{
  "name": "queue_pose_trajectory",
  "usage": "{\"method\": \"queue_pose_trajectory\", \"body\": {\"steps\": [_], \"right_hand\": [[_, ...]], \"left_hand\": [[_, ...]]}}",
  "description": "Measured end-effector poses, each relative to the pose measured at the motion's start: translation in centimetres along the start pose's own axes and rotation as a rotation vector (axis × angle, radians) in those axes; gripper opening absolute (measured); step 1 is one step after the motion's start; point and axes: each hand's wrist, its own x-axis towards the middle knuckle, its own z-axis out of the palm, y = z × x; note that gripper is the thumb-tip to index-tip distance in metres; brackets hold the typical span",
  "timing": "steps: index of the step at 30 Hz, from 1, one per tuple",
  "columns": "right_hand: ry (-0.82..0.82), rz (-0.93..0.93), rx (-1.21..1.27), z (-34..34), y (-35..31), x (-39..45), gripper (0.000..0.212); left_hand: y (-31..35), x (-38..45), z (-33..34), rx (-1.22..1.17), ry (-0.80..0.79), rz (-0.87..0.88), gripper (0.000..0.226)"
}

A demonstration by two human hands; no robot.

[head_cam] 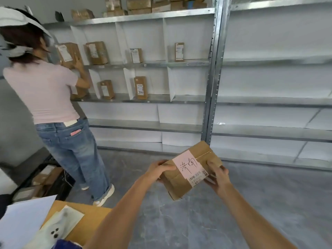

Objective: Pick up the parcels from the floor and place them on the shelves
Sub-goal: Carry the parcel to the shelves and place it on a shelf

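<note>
I hold a brown cardboard parcel (181, 184) with a pink handwritten label and a barcode sticker in front of me, above the grey floor. My left hand (158, 169) grips its left end and my right hand (218, 174) grips its right end. The metal shelves (149, 126) stand ahead; several brown parcels stand upright in the white-divided compartments of the upper two levels, such as one parcel (141, 87) in the middle. The lower shelf levels and the right-hand bay (273, 101) hold no parcels.
A person in a pink top and jeans (53, 97) stands at the left, hands on a parcel at the shelf. A black crate with parcels (45, 182) sits on the floor at left. A large box with papers (79, 218) lies at bottom left.
</note>
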Motion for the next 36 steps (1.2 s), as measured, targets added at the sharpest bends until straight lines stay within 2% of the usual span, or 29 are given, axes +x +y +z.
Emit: {"method": "queue_pose_trajectory", "body": {"steps": [7, 11, 14, 18, 19, 22, 23, 26, 29, 32, 36], "right_hand": [[0.085, -0.028, -0.025, -0.8, -3.1, 6.6, 0.049], [0.119, -0.067, -0.069, -1.4, -4.8, 9.7, 0.048], [0.101, -0.123, -0.108, -1.9, -6.3, 12.3, 0.050], [0.198, -0.147, -0.116, -4.0, -9.2, 16.8, 0.050], [0.231, -0.140, -0.117, -4.7, -10.1, 18.1, 0.053], [0.298, -0.152, -0.081, -7.1, -13.5, 21.6, 0.053], [0.317, -0.167, -0.070, -7.9, -14.7, 22.6, 0.049], [0.363, -0.202, -0.061, -10.6, -18.8, 24.7, 0.039], [0.420, -0.295, -0.227, -14.0, -22.4, 26.6, 0.034], [0.459, -0.327, -0.424, -16.8, -25.5, 27.8, 0.045], [0.533, -0.370, -0.501, -21.6, -29.3, 29.6, 0.059]], "left_hand": [[3.9, 9.7, 0.6, 0.002, 0.061, 0.097, 0.032], [5.4, 14.1, 2.5, -0.026, 0.100, 0.185, 0.048], [6.9, 17.4, 4.6, -0.104, 0.107, 0.175, 0.065], [8.9, 23.0, 8.3, -0.140, 0.010, 0.146, 0.077], [9.7, 24.1, 9.4, -0.129, -0.023, 0.143, 0.073], [12.8, 27.0, 13.2, -0.089, -0.112, 0.186, 0.044], [13.8, 28.1, 14.6, -0.075, -0.138, 0.202, 0.047], [16.9, 31.1, 19.0, -0.045, -0.189, 0.226, 0.076], [19.9, 33.8, 23.3, -0.036, -0.181, 0.238, 0.079], [22.2, 35.8, 27.3, -0.033, -0.215, 0.285, 0.073], [25.1, 38.9, 33.6, 0.006, -0.285, 0.335, 0.072]]}}
